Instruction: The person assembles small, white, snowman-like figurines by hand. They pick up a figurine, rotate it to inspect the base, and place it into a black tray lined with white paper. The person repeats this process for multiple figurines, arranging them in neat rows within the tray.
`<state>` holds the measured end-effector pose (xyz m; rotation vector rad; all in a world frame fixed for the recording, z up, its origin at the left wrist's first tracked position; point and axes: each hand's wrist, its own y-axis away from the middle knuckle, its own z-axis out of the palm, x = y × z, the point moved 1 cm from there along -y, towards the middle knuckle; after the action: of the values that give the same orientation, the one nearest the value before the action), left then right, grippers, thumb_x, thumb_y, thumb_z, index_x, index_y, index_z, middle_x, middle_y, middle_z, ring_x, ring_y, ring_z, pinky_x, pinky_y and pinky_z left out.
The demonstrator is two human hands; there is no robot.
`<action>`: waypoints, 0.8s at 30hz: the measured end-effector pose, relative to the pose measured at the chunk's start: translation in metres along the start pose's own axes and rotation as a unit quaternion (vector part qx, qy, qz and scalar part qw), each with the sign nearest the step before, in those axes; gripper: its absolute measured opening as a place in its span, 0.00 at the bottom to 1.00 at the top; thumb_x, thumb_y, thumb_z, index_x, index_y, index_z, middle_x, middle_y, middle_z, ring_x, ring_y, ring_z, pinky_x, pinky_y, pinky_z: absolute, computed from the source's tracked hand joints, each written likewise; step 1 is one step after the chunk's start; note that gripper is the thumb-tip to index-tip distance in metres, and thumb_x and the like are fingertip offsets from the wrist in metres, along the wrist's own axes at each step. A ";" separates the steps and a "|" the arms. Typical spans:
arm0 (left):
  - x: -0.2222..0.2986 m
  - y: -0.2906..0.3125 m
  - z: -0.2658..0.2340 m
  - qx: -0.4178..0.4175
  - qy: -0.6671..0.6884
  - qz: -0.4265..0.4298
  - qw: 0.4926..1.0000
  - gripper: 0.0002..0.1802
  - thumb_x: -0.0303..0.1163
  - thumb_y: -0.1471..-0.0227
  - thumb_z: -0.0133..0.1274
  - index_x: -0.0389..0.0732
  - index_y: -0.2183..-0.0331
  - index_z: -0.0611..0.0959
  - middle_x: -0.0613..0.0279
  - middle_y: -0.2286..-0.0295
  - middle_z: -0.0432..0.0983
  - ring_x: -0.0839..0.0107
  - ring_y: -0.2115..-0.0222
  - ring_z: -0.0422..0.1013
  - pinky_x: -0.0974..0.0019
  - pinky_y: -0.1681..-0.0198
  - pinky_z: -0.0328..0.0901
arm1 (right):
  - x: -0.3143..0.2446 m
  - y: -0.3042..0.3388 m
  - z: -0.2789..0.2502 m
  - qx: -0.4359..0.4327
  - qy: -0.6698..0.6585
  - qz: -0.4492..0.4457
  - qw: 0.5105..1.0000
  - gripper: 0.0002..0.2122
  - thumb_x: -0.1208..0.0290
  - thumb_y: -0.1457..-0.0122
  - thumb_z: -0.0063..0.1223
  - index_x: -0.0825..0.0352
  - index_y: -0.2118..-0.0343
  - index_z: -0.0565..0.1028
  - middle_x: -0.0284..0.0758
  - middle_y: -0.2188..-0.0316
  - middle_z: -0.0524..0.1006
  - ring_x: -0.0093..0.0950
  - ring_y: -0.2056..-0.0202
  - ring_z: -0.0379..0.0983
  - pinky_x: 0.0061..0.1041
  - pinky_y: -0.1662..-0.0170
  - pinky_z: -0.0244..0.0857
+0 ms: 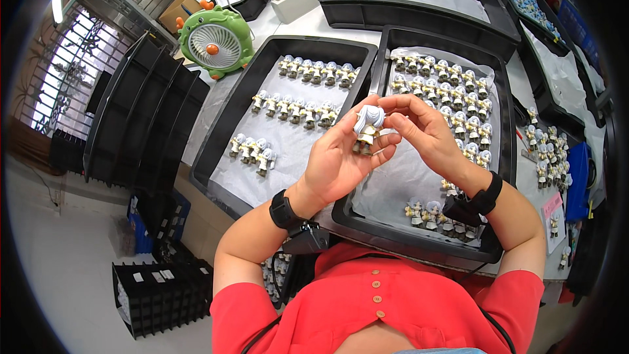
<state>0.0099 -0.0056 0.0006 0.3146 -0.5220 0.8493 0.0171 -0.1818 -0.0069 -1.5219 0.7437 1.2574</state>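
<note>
A small figurine (369,128) with pale grey-white hair, a white and yellow outfit and dark feet is held upright above the gap between two black trays. My left hand (327,167) cups it from below and the left, its fingers closed around it. From the other side, the thumb and fingers of my right hand (429,134) close on the figurine's hair; the exact contact is partly hidden. Beneath my hands lie the left tray (219,196), with rows of similar figurines (298,110), and the right tray (413,252), packed with more figurines (452,94). White paper lines both trays.
A green fan (216,42) stands behind the left tray. Another black tray (419,19) lies at the back. On the right are grouped figurines (550,151) and a blue object (578,180). Stacked black trays (141,118) rise at left; a black crate (164,295) sits on the floor.
</note>
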 end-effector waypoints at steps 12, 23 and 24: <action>0.028 0.002 0.000 0.014 -0.186 0.096 0.978 0.23 0.36 0.43 0.46 0.42 0.47 0.65 0.58 0.58 0.71 0.69 0.60 0.70 0.66 0.56 0.66 | -0.003 -0.001 0.000 0.013 0.052 -0.025 0.998 0.13 0.74 0.43 0.51 0.67 0.55 0.71 0.30 0.59 0.70 0.19 0.59 0.67 0.20 0.56 0.63; 0.099 0.079 -0.066 0.126 -0.863 -0.091 0.480 0.18 0.32 0.56 0.58 0.40 0.61 0.75 0.56 0.75 0.75 0.65 0.72 0.73 0.65 0.67 0.66 | -0.007 0.000 0.004 0.000 0.098 -0.061 0.993 0.12 0.73 0.44 0.53 0.66 0.57 0.73 0.31 0.58 0.69 0.20 0.59 0.67 0.18 0.57 0.63; 0.097 0.077 -0.080 0.113 -0.889 -0.106 0.432 0.18 0.33 0.57 0.58 0.40 0.61 0.76 0.55 0.76 0.75 0.61 0.72 0.73 0.63 0.66 0.66 | -0.004 0.001 0.002 0.003 0.105 -0.060 0.993 0.11 0.72 0.44 0.53 0.66 0.58 0.73 0.31 0.58 0.69 0.20 0.59 0.67 0.18 0.58 0.63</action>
<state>0.0278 0.1406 -0.0077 1.5551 -2.3062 -0.0634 0.0149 -0.1808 -0.0032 -1.6853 0.7775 1.0145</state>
